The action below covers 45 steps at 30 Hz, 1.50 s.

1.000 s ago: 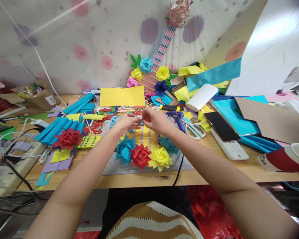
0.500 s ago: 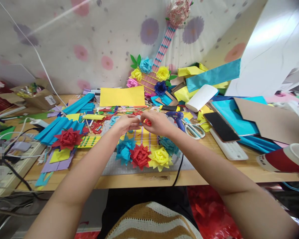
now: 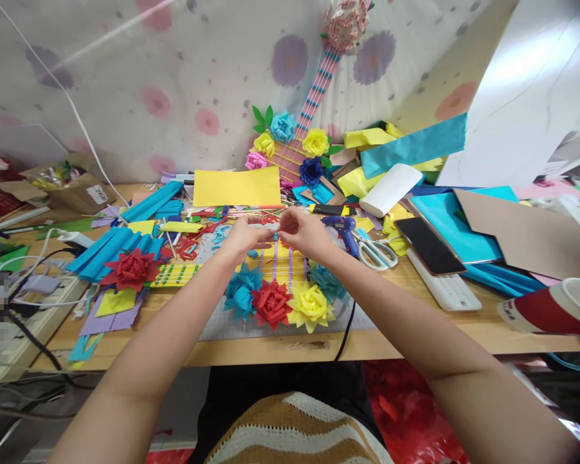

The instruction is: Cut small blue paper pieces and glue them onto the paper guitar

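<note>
My left hand (image 3: 246,241) is over a yellow paper guitar (image 3: 283,261), its fingers stretched toward the right and apart. Close beside it my right hand (image 3: 303,234) curls thumb and forefinger into a pinch. Whatever lies at those fingertips is too small to make out. Along the guitar's near edge sit a blue paper flower (image 3: 243,293), a red paper flower (image 3: 272,304), a yellow paper flower (image 3: 312,307) and a teal paper flower (image 3: 329,282). The guitar's neck (image 3: 174,275), with green bars, reaches left. My hands and forearms hide part of its body.
Right of my hands are a blue glue gun (image 3: 341,232), scissors (image 3: 377,252), a phone (image 3: 429,245) and a paper cup (image 3: 551,308). A pink paper guitar (image 3: 294,153) leans at the back. Blue crepe paper (image 3: 113,251) and a power strip (image 3: 33,328) lie left.
My hands have shifted slightly over the guitar. The left fingers are spread further apart, and the right hand remains curled in a pinch.
</note>
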Tool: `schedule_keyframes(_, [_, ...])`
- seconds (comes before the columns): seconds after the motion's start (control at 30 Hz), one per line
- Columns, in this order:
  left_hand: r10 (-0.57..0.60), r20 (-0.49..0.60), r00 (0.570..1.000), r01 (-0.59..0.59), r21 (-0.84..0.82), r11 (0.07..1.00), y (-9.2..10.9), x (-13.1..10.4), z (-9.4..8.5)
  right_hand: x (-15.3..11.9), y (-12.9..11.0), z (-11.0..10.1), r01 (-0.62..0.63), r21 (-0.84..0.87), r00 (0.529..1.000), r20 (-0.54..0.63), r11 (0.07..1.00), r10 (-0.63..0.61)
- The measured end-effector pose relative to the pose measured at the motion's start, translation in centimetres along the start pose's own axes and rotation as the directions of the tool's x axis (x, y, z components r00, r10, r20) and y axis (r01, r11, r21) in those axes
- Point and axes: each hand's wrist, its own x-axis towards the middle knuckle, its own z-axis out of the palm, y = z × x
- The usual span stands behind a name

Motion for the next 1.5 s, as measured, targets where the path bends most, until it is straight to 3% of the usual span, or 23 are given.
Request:
schedule_keyframes(0.5, [-0.025,0.038,0.999,0.026,-0.024,0.999,-0.3,0.3,-0.3,0.5,0.1,0.4,-0.024,-0.072,1.0,0.003,0.997,0.024])
schedule_keyframes(0.73, [-0.095,0.09,0.991,0.1,-0.061,0.993,-0.3,0.4,-0.6,0.1,-0.5,-0.1,0.127,-0.238,0.992,0.052,0.963,-0.118])
schedule_keyframes(0.9, [-0.106,0.13,0.986,0.118,-0.086,0.989,-0.6,0.8,-0.9,-0.1,-0.4,-0.4,0.331,-0.453,0.944,0.16,0.828,-0.29])
schedule_keyframes(1.0, [-0.112,0.138,0.984,0.123,-0.075,0.99,-0.6,0.8,-0.9,-0.2,-0.3,-0.5,0.371,-0.504,0.929,0.194,0.78,-0.316])
schedule_keyframes(1.13, [-0.106,0.118,0.987,0.114,-0.061,0.992,-0.2,0.5,-0.7,-0.4,-0.4,-0.5,0.344,-0.433,0.939,0.161,0.833,-0.304])
schedule_keyframes(1.3, [-0.074,0.075,0.994,0.075,-0.011,0.997,0.1,-0.1,-0.6,-0.6,-0.7,-0.6,0.195,-0.211,0.98,0.074,0.958,-0.183])
schedule_keyframes(1.5, [-0.022,0.063,0.998,0.02,0.031,0.999,0.0,-0.2,-0.5,-0.6,-0.5,-0.7,0.106,-0.117,0.991,0.09,0.987,-0.096])
